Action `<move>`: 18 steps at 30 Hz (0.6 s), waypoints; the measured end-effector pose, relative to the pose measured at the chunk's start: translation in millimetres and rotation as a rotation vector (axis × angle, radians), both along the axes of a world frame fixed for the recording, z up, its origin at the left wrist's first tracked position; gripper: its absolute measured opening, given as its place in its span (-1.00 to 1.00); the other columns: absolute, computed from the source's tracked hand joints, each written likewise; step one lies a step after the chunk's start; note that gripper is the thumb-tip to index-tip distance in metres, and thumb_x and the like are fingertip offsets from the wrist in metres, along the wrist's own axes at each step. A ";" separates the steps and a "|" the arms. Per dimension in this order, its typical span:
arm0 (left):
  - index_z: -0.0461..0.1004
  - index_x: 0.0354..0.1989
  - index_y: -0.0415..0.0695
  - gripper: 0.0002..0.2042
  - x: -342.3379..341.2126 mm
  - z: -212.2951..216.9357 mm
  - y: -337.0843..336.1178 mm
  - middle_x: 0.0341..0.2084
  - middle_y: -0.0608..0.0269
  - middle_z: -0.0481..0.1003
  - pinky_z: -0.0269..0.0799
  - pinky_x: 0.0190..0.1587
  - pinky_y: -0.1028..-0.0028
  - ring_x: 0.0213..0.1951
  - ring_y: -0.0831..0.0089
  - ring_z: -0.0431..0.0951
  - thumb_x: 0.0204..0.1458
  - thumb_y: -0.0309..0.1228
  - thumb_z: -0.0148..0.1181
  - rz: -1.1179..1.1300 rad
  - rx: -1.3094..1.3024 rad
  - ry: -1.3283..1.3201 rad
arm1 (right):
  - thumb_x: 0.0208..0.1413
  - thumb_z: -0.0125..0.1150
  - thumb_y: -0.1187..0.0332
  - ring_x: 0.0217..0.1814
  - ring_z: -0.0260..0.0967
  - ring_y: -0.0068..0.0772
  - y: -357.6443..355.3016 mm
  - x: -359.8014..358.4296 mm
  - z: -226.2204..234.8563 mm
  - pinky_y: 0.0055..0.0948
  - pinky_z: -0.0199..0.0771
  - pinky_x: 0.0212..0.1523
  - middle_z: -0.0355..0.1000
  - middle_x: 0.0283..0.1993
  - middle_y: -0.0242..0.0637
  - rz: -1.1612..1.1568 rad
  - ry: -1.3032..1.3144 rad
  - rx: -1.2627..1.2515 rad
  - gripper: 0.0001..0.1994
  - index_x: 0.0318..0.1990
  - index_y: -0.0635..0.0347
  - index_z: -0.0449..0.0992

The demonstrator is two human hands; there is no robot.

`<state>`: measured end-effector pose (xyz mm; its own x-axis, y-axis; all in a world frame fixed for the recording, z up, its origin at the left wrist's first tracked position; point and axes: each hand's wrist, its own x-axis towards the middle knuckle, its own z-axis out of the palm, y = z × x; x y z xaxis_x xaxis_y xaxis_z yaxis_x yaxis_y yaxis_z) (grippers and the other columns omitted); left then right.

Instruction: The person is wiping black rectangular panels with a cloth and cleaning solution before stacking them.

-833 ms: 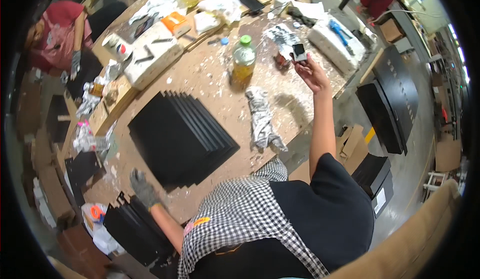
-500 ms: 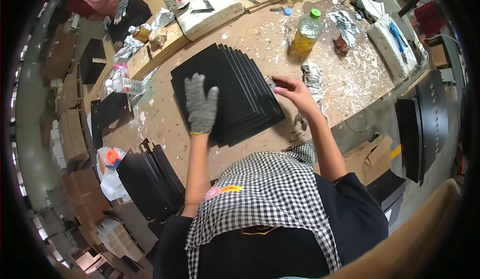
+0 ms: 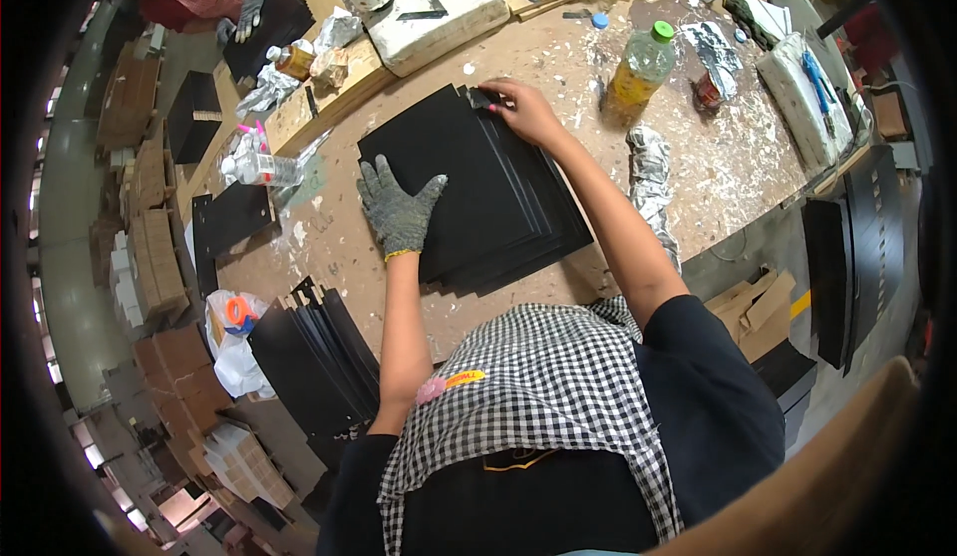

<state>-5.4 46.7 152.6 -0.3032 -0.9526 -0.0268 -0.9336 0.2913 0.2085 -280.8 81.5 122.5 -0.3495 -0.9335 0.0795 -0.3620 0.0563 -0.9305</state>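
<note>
Both hands are set at the work: the left hand, gloved in grey, is laid flat with its fingers spread wide, while the ungloved right hand is drawn narrow. Everything is borne by a broad brown workbench, which is flecked with white. On it, a stack of black panels is laid turned at an angle, and it is found mainly between the two hands. Its left edge is covered by the left palm; its far right side is reached by the right hand. The panels are offset, so that their edges are shown in steps along the right.

A second bunch of black panels is seen at the lower left, beside the left forearm. Beyond the stack a white slab is placed, topped with dark strips; another white slab is set at the right with a blue tool resting on it. Past the right forearm a crumpled cloth is stretched out, and a green-capped bottle is stood behind it, partly filled with yellow liquid. By the right fingertips a small dark block is pinched at the stack's far corner; whether the panels are touched by it cannot be told.
</note>
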 end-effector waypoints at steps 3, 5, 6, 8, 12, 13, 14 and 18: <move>0.07 0.44 -0.23 0.11 -2.7 4.3 2.5 0.44 -0.25 -0.02 -0.15 0.48 0.07 0.47 -0.11 -0.08 -0.16 0.34 0.30 0.028 0.026 -0.006 | 0.00 0.30 0.60 0.08 0.49 -0.01 -16.9 -2.5 -0.6 -0.25 0.51 0.07 0.52 0.09 -0.11 0.032 0.072 -0.046 -0.61 0.05 0.25 0.57; 0.07 0.44 -0.23 0.12 -1.6 4.1 1.8 0.44 -0.25 -0.02 -0.15 0.48 0.08 0.47 -0.11 -0.08 -0.16 0.34 0.30 0.035 0.035 -0.003 | 0.00 0.28 0.61 0.08 0.48 0.00 -19.3 -3.2 2.2 -0.23 0.50 0.08 0.52 0.09 -0.10 0.050 0.157 -0.030 -0.62 0.04 0.27 0.56; 0.06 0.45 -0.20 0.13 -0.7 2.7 1.2 0.45 -0.21 -0.04 -0.14 0.47 0.05 0.48 -0.11 -0.09 -0.18 0.37 0.28 0.029 0.037 -0.011 | 0.00 0.28 0.61 0.09 0.48 0.01 -16.4 -2.6 5.5 -0.23 0.50 0.09 0.52 0.08 -0.10 0.058 0.179 -0.040 -0.62 0.04 0.25 0.57; 0.04 0.46 -0.18 0.15 -0.2 1.0 1.2 0.47 -0.17 -0.06 -0.13 0.47 0.02 0.48 -0.12 -0.10 -0.19 0.41 0.26 0.024 0.043 -0.020 | 0.00 0.29 0.61 0.10 0.47 0.02 -5.0 -2.1 11.1 -0.23 0.50 0.10 0.52 0.08 -0.10 0.079 0.174 -0.016 -0.62 0.04 0.24 0.57; 0.05 0.46 -0.18 0.16 0.1 -5.4 2.0 0.46 -0.18 -0.05 -0.10 0.46 0.00 0.47 -0.13 -0.07 -0.20 0.43 0.24 0.014 0.001 -0.023 | 0.01 0.29 0.59 0.12 0.45 0.05 40.7 6.3 18.5 -0.22 0.49 0.12 0.50 0.09 -0.09 0.104 0.152 -0.004 -0.61 0.05 0.19 0.57; 0.06 0.46 -0.18 0.16 2.0 -9.3 1.9 0.46 -0.18 -0.05 -0.09 0.45 0.00 0.47 -0.14 -0.06 -0.20 0.43 0.23 0.010 -0.028 -0.032 | 0.01 0.29 0.59 0.12 0.45 0.05 55.4 9.8 20.9 -0.22 0.49 0.12 0.50 0.09 -0.09 0.103 0.152 0.002 -0.61 0.05 0.19 0.57; 0.06 0.46 -0.18 0.16 2.0 -10.3 2.4 0.46 -0.18 -0.05 -0.09 0.45 0.00 0.47 -0.14 -0.06 -0.20 0.43 0.23 0.008 -0.021 -0.029 | 0.01 0.28 0.59 0.13 0.45 0.05 70.7 13.7 24.9 -0.22 0.48 0.14 0.49 0.11 -0.09 0.119 0.196 -0.033 -0.60 0.07 0.18 0.56; 0.07 0.45 -0.18 0.15 -1.2 -6.7 3.5 0.46 -0.18 -0.04 -0.06 0.44 -0.01 0.46 -0.15 -0.04 -0.19 0.45 0.20 0.015 -0.008 -0.014 | 0.02 0.26 0.60 0.17 0.43 0.04 136.6 30.5 45.8 -0.20 0.45 0.17 0.48 0.13 -0.09 0.163 0.211 0.008 -0.58 0.09 0.18 0.54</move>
